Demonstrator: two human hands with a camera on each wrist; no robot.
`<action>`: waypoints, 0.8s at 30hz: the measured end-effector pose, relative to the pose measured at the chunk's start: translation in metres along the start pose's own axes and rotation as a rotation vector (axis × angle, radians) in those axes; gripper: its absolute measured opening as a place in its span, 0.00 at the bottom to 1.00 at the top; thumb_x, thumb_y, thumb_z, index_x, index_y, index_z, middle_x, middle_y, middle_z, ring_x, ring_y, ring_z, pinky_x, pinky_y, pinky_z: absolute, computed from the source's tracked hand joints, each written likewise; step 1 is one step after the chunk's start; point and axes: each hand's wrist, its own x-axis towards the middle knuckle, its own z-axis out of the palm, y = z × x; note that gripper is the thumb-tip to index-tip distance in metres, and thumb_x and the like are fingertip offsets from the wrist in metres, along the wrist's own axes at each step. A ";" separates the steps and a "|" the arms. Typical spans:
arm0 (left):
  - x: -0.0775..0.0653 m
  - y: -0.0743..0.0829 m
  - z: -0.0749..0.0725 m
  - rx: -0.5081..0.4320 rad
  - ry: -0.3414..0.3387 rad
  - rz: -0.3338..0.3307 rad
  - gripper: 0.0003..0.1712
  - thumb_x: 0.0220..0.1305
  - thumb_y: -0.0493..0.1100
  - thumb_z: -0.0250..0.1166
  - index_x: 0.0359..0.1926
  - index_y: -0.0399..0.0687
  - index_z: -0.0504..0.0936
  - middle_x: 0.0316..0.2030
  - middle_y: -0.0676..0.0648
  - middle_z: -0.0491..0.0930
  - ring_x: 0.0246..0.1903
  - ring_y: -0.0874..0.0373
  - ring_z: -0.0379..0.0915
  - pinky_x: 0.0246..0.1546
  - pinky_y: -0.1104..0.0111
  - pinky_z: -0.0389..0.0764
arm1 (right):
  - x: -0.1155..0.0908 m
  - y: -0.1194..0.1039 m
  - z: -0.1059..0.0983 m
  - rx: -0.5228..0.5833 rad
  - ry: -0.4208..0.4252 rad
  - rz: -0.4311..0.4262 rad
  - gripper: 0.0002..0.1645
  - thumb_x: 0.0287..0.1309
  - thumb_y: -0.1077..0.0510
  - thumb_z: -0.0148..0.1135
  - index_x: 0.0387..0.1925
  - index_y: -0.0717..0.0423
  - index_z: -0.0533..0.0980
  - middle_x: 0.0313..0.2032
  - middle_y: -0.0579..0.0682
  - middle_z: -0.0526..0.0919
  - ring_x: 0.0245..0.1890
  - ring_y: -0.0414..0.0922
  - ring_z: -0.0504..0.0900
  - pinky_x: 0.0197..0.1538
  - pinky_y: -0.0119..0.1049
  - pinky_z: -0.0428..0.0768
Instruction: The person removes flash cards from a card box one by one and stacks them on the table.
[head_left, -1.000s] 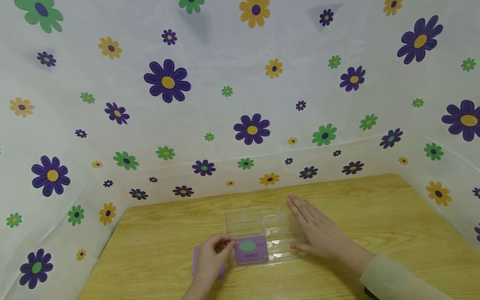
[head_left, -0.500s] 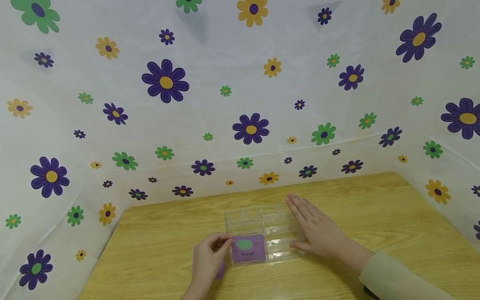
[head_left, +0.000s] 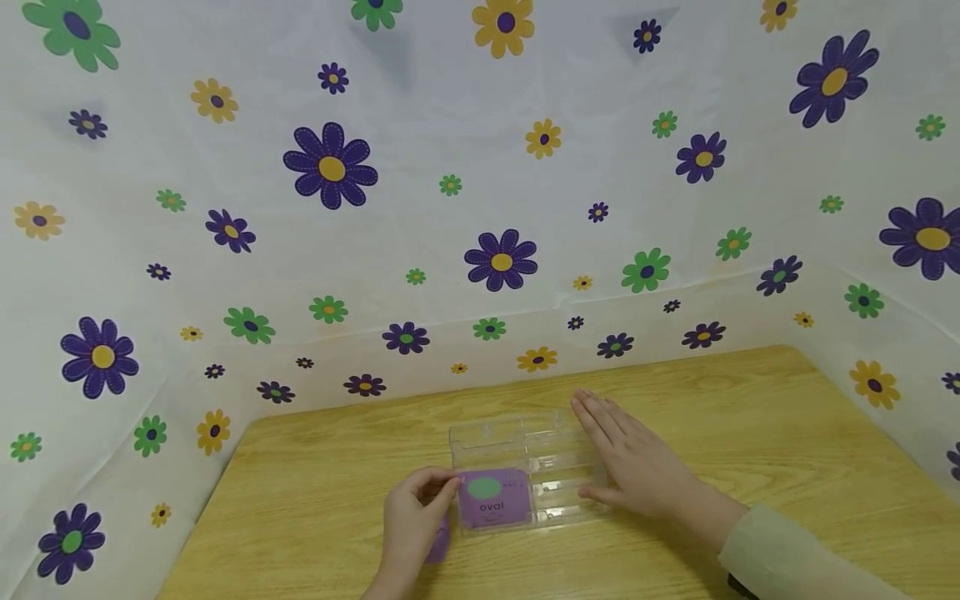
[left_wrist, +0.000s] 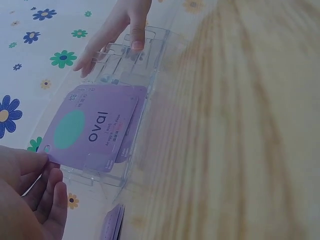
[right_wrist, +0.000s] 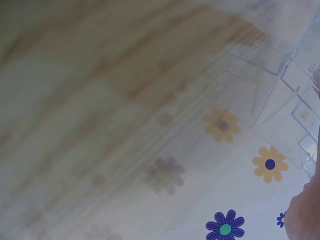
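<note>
My left hand (head_left: 412,517) pinches the left corner of a purple card (head_left: 491,500) with a green oval and the word "oval". The card stands in the lower left pocket of a clear plastic card holder (head_left: 487,433). In the left wrist view, another purple card (left_wrist: 131,135) shows behind the oval card (left_wrist: 82,132). My right hand (head_left: 630,458) rests along the holder's right side, fingers straight and thumb apart over its lower tiers. Beside the holder, a small stack of purple cards (head_left: 438,546) lies partly hidden by my left hand.
A wooden table (head_left: 322,467) carries everything. White sheeting (head_left: 420,225) printed with purple, green and yellow flowers rises behind it and at both sides. The holder's right column of tiers (head_left: 551,487) holds no cards.
The oval card and my left hand have shifted slightly left, and the left hand now covers more of the card stack. My right hand has stayed in place on the holder.
</note>
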 end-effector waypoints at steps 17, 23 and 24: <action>0.003 -0.001 -0.001 0.032 -0.020 -0.024 0.03 0.68 0.32 0.71 0.41 0.37 0.89 0.36 0.41 0.90 0.31 0.67 0.82 0.36 0.78 0.84 | 0.000 0.000 -0.002 0.002 -0.019 0.000 0.73 0.59 0.25 0.67 0.84 0.64 0.43 0.83 0.63 0.53 0.82 0.59 0.58 0.84 0.49 0.58; 0.004 -0.003 -0.001 0.034 -0.015 -0.012 0.02 0.69 0.32 0.70 0.41 0.36 0.88 0.36 0.41 0.90 0.32 0.61 0.84 0.36 0.78 0.84 | 0.000 -0.001 -0.003 0.013 -0.031 0.009 0.74 0.59 0.25 0.68 0.84 0.64 0.44 0.83 0.63 0.53 0.82 0.59 0.58 0.80 0.53 0.65; 0.004 -0.003 -0.001 0.032 -0.014 -0.012 0.02 0.69 0.31 0.70 0.41 0.36 0.88 0.36 0.41 0.90 0.33 0.60 0.85 0.36 0.78 0.84 | 0.001 -0.001 -0.004 0.018 -0.051 0.017 0.73 0.59 0.25 0.67 0.84 0.64 0.44 0.84 0.63 0.52 0.82 0.59 0.57 0.81 0.53 0.63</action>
